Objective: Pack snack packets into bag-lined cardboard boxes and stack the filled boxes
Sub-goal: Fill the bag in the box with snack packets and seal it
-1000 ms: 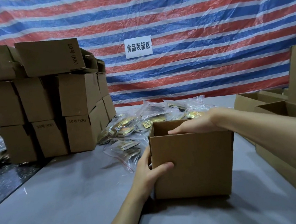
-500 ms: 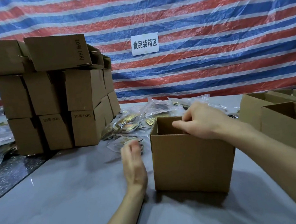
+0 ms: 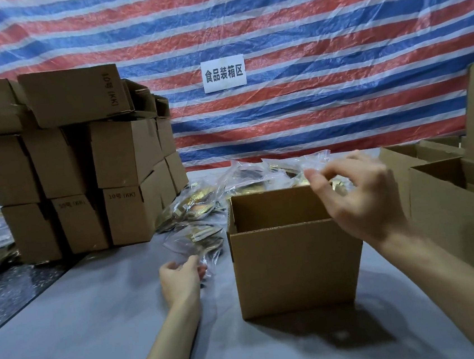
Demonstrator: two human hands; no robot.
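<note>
**get a proper hold on the nearest packet bag, then into the box**

the open box [image 3: 294, 261] stands upright mid-tabletop [image 3: 93, 326], mouth up. what shows of the inside is bare cardboard: no packets, no liner visible. the left hand [image 3: 181, 275] is low, just left of the box, fingers curled onto the near edge of a clear packet bag [image 3: 200, 241]. too blurred to tell if that's a real pinch or only contact. the right hand [image 3: 360, 198] hangs above the box's right rim, fingers spread + loosely bent, nothing in it, not touching cardboard. more bags lie in a pile [image 3: 247, 178] behind the box. closed stacked boxes [image 3: 122, 156] stand far left.

judgement: the step looks like picking up the 1st bag, so packing has barely begun. to do it well:
- get the thumb under + fingers over the bag's edge, gripping packets as well as film, since the film prob. slips.
- lift it clear of neighbouring bags so none drag along.
- carry it over the left wall and lay it flat on the bottom.
- the right hand could steady the rim, or else the light box may slide.
</note>
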